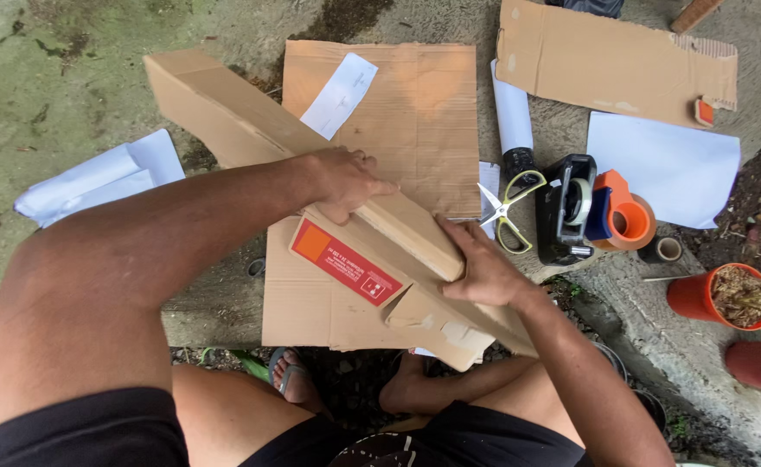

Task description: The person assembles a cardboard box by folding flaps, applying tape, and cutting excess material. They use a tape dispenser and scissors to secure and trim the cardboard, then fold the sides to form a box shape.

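A long folded strip of brown cardboard [233, 112] runs from the upper left down to my lap. My left hand [343, 180] presses on its middle, fingers spread over the fold. At the strip's lower end my right hand [482, 265] grips the edge. Under the strip lies a flat cardboard sheet [415, 112], and a second piece with a red label [346, 261] sits below my hands.
Yellow-handled scissors [508, 212], a black tape dispenser [566, 207] and an orange tape dispenser [623, 212] lie to the right. White paper sheets [661, 164] [104, 173], a paper roll [512, 112], another cardboard piece [614, 60] and red plant pots [713, 298] surround the concrete slab.
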